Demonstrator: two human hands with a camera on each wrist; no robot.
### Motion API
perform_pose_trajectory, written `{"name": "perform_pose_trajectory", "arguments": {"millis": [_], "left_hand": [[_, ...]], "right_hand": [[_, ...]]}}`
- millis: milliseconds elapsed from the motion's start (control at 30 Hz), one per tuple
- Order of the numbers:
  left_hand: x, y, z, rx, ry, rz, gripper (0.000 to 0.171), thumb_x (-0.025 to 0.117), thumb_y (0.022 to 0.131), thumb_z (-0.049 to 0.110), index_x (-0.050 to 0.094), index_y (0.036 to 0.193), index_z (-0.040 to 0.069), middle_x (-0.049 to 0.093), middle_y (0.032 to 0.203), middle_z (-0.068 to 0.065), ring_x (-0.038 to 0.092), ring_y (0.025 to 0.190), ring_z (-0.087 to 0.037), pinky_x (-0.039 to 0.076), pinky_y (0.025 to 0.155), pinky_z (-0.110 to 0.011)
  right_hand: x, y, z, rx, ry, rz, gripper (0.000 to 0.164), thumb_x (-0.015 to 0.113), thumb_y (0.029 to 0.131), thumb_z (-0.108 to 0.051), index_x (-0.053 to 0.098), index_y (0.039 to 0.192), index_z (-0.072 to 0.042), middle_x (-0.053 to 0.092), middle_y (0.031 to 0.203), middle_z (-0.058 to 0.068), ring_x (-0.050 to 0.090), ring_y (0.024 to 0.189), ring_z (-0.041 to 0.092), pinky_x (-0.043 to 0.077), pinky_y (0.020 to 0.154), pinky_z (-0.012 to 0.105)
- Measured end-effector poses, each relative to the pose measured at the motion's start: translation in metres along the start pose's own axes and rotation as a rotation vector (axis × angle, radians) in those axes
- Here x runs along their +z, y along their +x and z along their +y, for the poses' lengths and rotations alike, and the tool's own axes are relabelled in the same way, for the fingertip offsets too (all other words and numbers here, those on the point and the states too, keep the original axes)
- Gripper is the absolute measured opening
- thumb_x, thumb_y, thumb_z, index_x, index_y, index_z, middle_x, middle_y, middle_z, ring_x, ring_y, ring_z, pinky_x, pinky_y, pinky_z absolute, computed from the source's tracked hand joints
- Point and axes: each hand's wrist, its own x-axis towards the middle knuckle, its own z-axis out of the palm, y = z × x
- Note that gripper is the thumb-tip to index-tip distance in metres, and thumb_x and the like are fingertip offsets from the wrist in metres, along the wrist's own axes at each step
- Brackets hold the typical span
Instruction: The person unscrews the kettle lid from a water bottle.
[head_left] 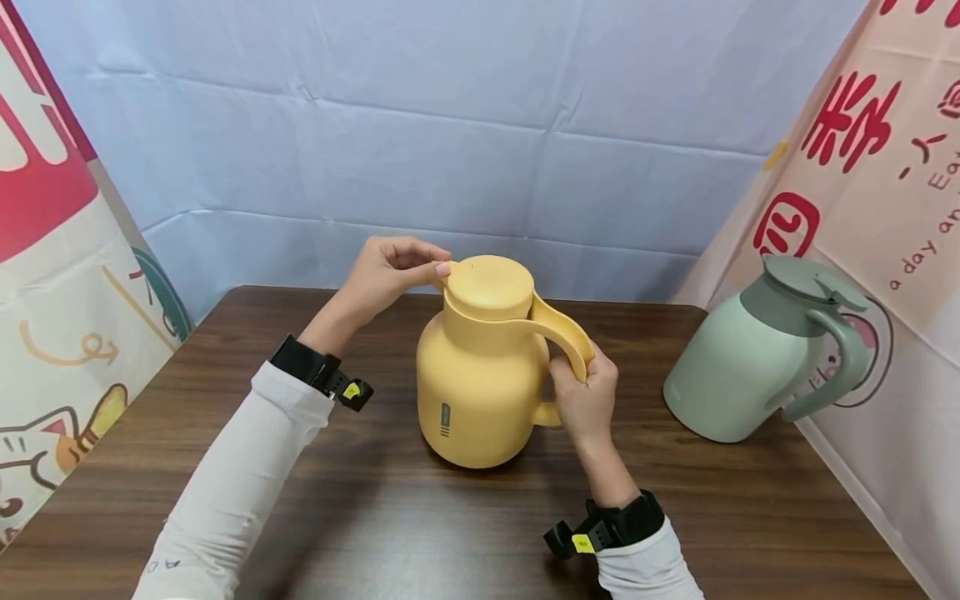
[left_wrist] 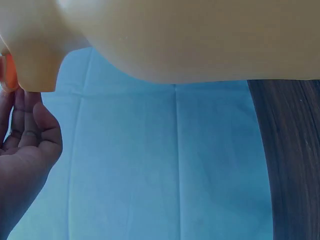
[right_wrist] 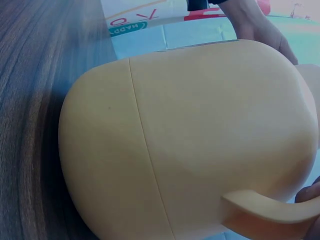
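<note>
A yellow thermos jug [head_left: 480,383] stands upright on the wooden table, its round lid [head_left: 491,283] on top of the neck. At the right side, my right hand [head_left: 588,392] grips the jug's curved handle [head_left: 558,325]; only a bit of that hand enters the right wrist view, at the lower right edge. My left hand [head_left: 390,279] pinches the spout edge at the jug's upper left with thumb and fingertips. From the left wrist view, the left hand's fingers [left_wrist: 30,120] touch the spout [left_wrist: 37,70] from outside. The jug's body [right_wrist: 190,135] fills most of the right wrist view.
A pale green thermos jug [head_left: 750,350] stands at the table's right side, its handle pointing right. The dark wooden table [head_left: 420,533] ends at a light blue cloth backdrop [head_left: 450,150]. Printed cloths [head_left: 60,333] hang along the left and right sides.
</note>
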Motion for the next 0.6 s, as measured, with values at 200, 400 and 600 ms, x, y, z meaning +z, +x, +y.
{"name": "perform_pose_trajectory", "arguments": {"millis": [200, 400, 600], "left_hand": [[-0.002, -0.01, -0.001, 0.056, 0.073, 0.029, 0.018, 0.074, 0.08, 0.013, 0.072, 0.096, 0.004, 0.066, 0.091, -0.007, 0.057, 0.073, -0.028, 0.045, 0.057, -0.031], [0.001, -0.012, 0.002, 0.068, 0.047, 0.027, 0.017, 0.072, 0.08, 0.003, 0.069, 0.096, -0.002, 0.065, 0.085, -0.008, 0.055, 0.073, -0.03, 0.044, 0.057, -0.03], [0.002, -0.013, 0.02, 0.041, 0.187, 0.007, 0.019, 0.073, 0.08, 0.008, 0.068, 0.096, -0.001, 0.064, 0.086, -0.007, 0.055, 0.081, -0.021, 0.043, 0.069, -0.035]], "right_hand": [[-0.001, 0.0, 0.002, 0.018, 0.016, -0.004, 0.019, 0.045, 0.074, 0.017, 0.045, 0.062, 0.001, 0.038, 0.044, -0.003, 0.037, 0.032, 0.007, 0.029, 0.032, 0.02], [-0.001, 0.0, 0.003, 0.028, 0.024, -0.005, 0.02, 0.045, 0.074, 0.017, 0.045, 0.062, 0.001, 0.039, 0.043, -0.003, 0.038, 0.031, 0.009, 0.031, 0.032, 0.02], [0.0, 0.0, 0.0, 0.035, 0.02, -0.001, 0.02, 0.045, 0.073, 0.017, 0.045, 0.061, 0.002, 0.039, 0.044, -0.003, 0.038, 0.032, 0.007, 0.03, 0.032, 0.02]]}}
